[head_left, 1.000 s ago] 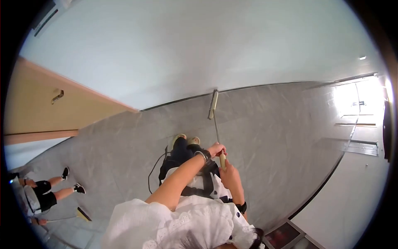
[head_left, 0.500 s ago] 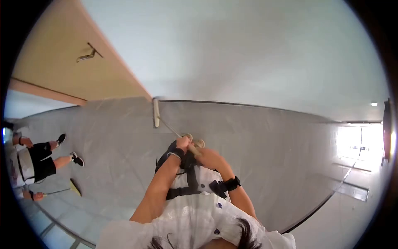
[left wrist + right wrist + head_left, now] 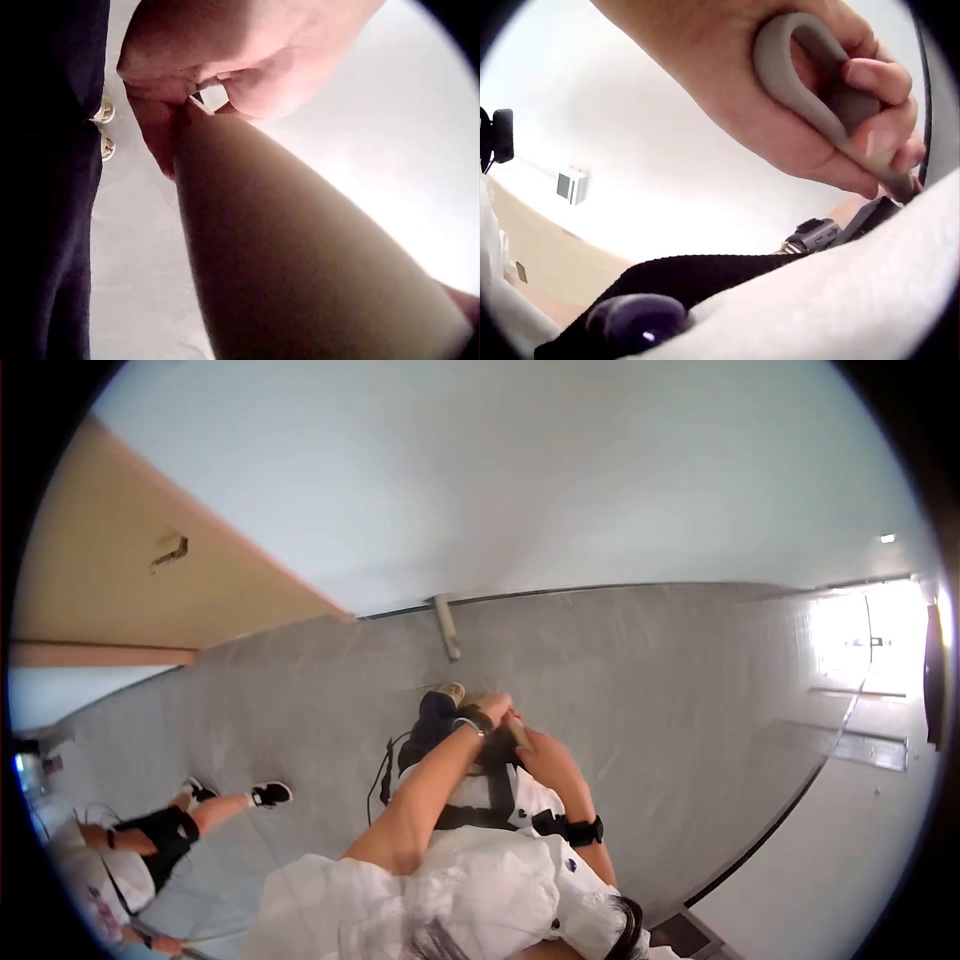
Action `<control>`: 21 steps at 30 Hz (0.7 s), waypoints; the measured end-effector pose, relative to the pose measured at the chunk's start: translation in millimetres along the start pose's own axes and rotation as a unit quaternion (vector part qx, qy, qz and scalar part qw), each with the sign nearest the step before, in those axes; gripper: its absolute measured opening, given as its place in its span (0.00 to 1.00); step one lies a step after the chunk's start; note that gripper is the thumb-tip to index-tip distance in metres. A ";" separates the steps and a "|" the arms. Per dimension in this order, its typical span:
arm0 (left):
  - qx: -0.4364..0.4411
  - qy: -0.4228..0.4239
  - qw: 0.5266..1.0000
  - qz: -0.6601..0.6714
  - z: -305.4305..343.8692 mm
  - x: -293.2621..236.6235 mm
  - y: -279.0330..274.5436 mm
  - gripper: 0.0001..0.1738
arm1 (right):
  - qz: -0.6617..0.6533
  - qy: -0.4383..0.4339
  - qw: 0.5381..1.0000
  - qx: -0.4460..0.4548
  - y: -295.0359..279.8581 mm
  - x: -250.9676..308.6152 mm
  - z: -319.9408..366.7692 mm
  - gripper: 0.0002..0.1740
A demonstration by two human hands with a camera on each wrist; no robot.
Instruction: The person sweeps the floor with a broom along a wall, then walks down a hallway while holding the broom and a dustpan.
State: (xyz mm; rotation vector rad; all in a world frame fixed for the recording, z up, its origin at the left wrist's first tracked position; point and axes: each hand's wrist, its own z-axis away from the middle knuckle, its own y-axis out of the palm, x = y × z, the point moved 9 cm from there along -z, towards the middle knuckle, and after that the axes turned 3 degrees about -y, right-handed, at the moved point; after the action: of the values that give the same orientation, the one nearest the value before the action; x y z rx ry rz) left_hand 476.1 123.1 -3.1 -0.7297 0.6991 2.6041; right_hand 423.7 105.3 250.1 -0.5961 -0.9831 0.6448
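A long-handled broom with a narrow cream head (image 3: 447,630) stands on the grey floor, one end of its head against the base of the white wall. My left hand (image 3: 492,710) grips the shaft below the handle; in the left wrist view its fingers (image 3: 154,131) curl round, with the pale handle (image 3: 277,247) running down from them. Behind it, my right hand (image 3: 540,753) holds the handle's top end. The right wrist view shows the right fingers (image 3: 877,79) wrapped about the looped end (image 3: 776,56) of the handle. My sandalled feet (image 3: 452,690) are close behind the broom head.
A wooden door (image 3: 130,570) with a metal lever lies to the left along the wall. Another person in black shorts (image 3: 165,845) is at lower left, holding a pole. A bright opening (image 3: 865,635) is at the far right of the corridor.
The broom head swung left along the wall base to the door frame, then came back partway right. Both hands kept their grip. The other person has stepped closer.
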 end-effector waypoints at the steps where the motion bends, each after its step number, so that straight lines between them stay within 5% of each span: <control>1: 0.023 -0.041 0.999 -0.003 4.8 -1.0 18.8 0.10 | -0.003 0.019 0.999 -0.028 -1.9 -6.5 4.5 0.20; 5: 0.129 -0.093 0.985 -0.070 1.6 10.6 66.2 0.10 | -0.072 0.106 0.988 -0.085 15.1 -50.7 24.8 0.19; 8: 0.135 -0.075 0.988 0.001 2.7 -5.4 67.5 0.04 | -0.083 0.118 0.986 -0.085 16.2 -49.5 16.2 0.18; 11: 0.090 -0.099 0.990 0.046 -6.2 -6.7 28.3 0.06 | -0.033 0.067 0.995 -0.059 21.3 -12.9 -6.9 0.17; 14: 0.031 -0.018 0.997 -0.061 37.5 -40.9 -6.3 0.08 | -0.026 0.033 0.999 0.020 37.0 -6.7 -18.5 0.17; 17: -0.058 0.019 0.990 -0.126 15.9 -10.9 -9.6 0.05 | -0.027 -0.015 0.995 0.097 11.5 -13.3 2.0 0.17; 19: -0.059 0.129 0.961 -0.238 1.1 4.9 -0.9 0.04 | -0.019 -0.054 0.989 0.137 -13.0 -13.8 21.7 0.17; 21: -0.099 0.044 0.994 -0.023 19.1 17.4 -12.5 0.03 | -0.029 -0.107 0.983 0.149 -23.1 7.6 30.6 0.16</control>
State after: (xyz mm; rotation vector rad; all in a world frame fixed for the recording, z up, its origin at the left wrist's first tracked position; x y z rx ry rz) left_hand 460.2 147.0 -3.1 -0.9117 0.4443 2.6377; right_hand 404.7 100.5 283.9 -0.2354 -1.0747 0.7982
